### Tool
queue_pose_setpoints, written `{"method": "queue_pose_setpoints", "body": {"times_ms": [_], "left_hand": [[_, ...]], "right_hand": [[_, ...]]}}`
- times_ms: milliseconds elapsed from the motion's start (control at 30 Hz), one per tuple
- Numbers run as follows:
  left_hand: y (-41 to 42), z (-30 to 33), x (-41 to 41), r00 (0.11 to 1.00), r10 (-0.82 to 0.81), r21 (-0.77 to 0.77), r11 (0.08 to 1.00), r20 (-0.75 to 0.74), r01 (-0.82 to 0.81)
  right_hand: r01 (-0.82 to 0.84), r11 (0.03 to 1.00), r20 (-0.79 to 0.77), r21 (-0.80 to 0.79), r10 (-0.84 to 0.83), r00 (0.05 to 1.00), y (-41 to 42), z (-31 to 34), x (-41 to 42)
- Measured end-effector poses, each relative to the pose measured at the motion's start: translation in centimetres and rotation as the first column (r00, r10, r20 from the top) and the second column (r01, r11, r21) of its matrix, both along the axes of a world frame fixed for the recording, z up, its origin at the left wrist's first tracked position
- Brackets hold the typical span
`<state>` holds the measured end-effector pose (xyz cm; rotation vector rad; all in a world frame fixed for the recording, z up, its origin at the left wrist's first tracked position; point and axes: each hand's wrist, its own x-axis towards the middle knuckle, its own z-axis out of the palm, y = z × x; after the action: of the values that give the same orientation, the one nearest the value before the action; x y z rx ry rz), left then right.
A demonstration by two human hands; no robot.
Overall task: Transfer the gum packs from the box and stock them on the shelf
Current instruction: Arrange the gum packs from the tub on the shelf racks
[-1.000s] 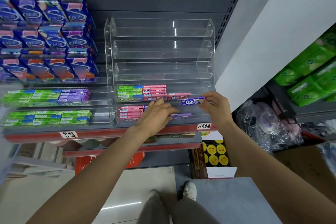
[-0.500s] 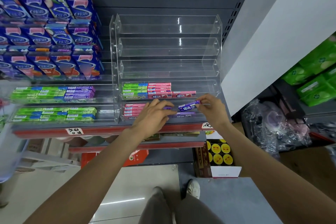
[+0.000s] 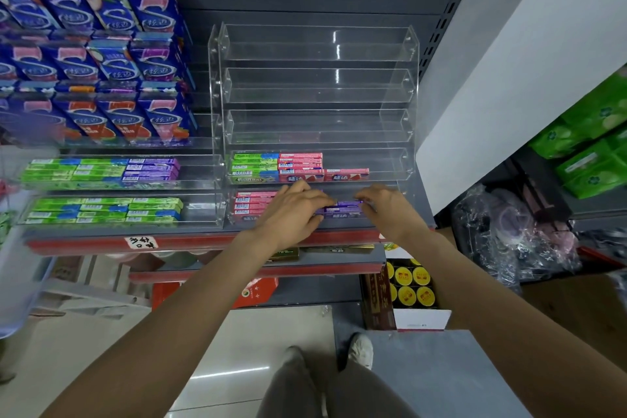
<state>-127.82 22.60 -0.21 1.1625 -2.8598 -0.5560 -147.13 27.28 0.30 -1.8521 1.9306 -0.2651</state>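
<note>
A clear acrylic tiered rack (image 3: 403, 132) stands on the grey shelf. Its lowest tier holds pink gum packs (image 3: 252, 203) at the left and purple gum packs (image 3: 342, 208) in the middle. My right hand (image 3: 386, 210) pinches the right end of the top purple pack. My left hand (image 3: 293, 208) rests its fingers on the left end of the same purple stack. The tier above holds green packs (image 3: 252, 166) and more pink packs (image 3: 300, 166). The three upper tiers hold nothing. The box the packs come from cannot be picked out.
A second rack to the left holds green and purple gum (image 3: 101, 171) with blue cartons (image 3: 101, 61) above. An open carton of yellow-lidded tins (image 3: 412, 285) sits on the floor at lower right. Plastic-wrapped goods (image 3: 515, 224) and green packages (image 3: 597, 142) fill the right side.
My right hand has brought the purple pack down from above the lowest tier onto the purple stack there. My left hand stayed at that tier, steadying the packs.
</note>
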Motion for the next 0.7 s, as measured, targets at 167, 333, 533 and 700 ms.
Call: {"method": "queue_pose_setpoints", "body": {"times_ms": [167, 333, 533, 700], "left_hand": [[-0.05, -0.14, -0.35, 1.0, 0.0, -0.009, 1.0, 0.012, 0.0], [-0.02, -0.09, -0.24, 1.0, 0.017, -0.018, 1.0, 0.019, -0.016], [0.53, 0.09, -0.34, 0.999, -0.011, -0.036, 0.999, 0.033, 0.012], [0.39, 0.1, -0.3, 1.0, 0.031, -0.011, 0.999, -0.001, -0.031]], "right_hand": [[-0.024, 0.999, -0.013, 0.023, 0.024, 1.0, 0.02, 0.19, 0.15], [-0.065, 0.995, -0.053, 0.078, 0.069, 0.996, 0.1, 0.47, 0.04], [-0.065, 0.995, -0.121, 0.07, 0.073, 0.99, 0.01, 0.25, 0.61], [-0.054, 0.996, -0.127, 0.073, 0.063, 0.99, 0.14, 0.45, 0.64]]}}
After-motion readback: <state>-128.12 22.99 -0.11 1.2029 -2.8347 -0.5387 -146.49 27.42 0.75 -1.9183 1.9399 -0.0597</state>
